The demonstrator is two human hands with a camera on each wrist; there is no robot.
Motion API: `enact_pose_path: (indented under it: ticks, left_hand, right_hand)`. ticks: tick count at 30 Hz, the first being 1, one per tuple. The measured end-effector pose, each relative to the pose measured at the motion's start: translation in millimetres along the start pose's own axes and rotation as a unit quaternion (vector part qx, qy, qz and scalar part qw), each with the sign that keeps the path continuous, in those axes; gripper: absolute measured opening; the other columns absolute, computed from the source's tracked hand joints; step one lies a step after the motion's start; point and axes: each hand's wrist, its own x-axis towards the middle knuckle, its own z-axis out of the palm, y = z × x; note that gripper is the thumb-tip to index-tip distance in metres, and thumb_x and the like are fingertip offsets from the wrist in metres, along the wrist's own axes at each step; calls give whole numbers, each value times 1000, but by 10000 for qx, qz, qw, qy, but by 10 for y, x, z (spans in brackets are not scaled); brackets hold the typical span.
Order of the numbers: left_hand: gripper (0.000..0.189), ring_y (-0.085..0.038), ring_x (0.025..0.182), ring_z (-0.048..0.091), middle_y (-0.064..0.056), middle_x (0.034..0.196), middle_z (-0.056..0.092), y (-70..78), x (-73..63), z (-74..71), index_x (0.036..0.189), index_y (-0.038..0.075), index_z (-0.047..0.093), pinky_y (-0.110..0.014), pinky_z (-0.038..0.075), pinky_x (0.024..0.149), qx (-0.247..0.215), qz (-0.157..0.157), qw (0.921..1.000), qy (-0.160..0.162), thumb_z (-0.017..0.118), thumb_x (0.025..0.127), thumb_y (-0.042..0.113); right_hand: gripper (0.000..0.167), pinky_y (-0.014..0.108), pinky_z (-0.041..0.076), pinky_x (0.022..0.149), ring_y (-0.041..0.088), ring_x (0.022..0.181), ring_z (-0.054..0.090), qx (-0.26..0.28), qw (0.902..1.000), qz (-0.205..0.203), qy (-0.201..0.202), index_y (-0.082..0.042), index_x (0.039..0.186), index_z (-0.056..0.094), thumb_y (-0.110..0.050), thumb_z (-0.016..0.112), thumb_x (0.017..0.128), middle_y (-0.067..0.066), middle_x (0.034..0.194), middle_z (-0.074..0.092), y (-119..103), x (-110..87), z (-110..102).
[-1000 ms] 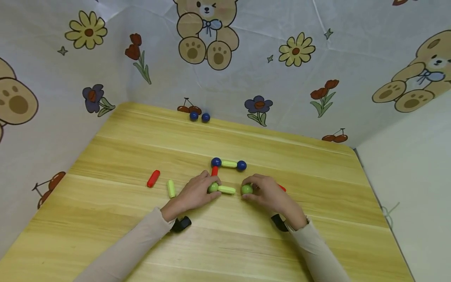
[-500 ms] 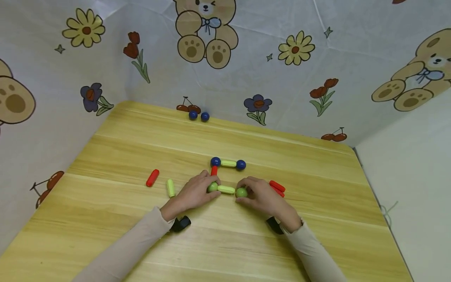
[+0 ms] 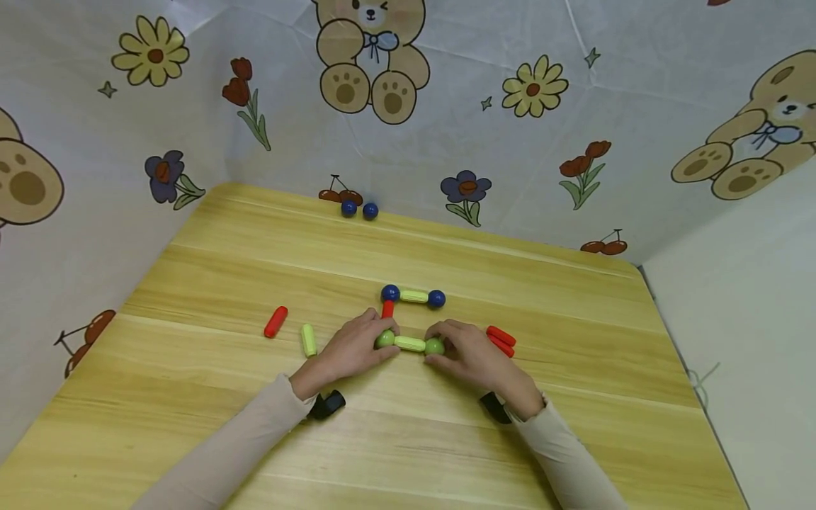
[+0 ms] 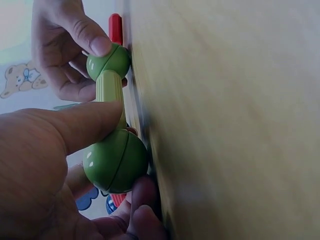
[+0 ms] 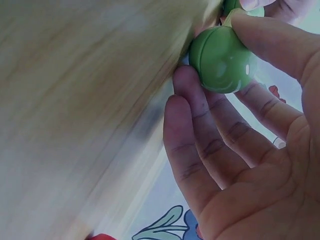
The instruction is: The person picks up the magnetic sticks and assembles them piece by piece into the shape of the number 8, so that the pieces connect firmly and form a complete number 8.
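My left hand (image 3: 350, 347) holds a green ball (image 4: 117, 160), thumb along its upper side and fingers around it. A ribbed yellow-green rod (image 3: 410, 344) runs from this ball to a second green ball (image 5: 222, 60). That one is held by my right hand (image 3: 474, 350) between thumb and fingers, and it meets the rod's right end. From the left green ball a red rod (image 3: 387, 309), partly hidden by my fingers, leads up to a blue ball (image 3: 391, 293). Another yellow-green rod (image 3: 414, 297) joins it to a blue ball (image 3: 436, 298) on the right.
Two red rods (image 3: 501, 336) lie right of my right hand. A red rod (image 3: 276, 321) and a yellow-green rod (image 3: 309, 341) lie to the left. Two blue balls (image 3: 360, 210) sit at the table's back edge, before the bear-print cloth (image 3: 408, 156).
My right hand has moved left with its green ball, closing the gap to the yellow-green rod's end. The red rods at right have come into fuller view. My left hand stays put.
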Motion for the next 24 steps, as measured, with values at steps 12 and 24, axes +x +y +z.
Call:
enact_pose_path:
  ticks: [12,24]
  left_hand:
    - [16,-17,76,44,-3,92,49,12,-1,0,104,18,68,-30,34,67,-61,-106,9999,-30,75,91,25]
    - [30,-26,95,33,-6,101,37,170,-20,5,110,15,68,-33,34,73,892,223,9945,499,81,86,27]
  right_hand:
    - [35,33,57,80,16,91,69,75,9997,220,84,-9,121,66,-26,75,92,3,111,71,94,-98,-197]
    - [26,49,55,84,32,101,65,-488,9943,790,524,-4,119,68,-6,69,93,14,118,68,476,-344,-556]
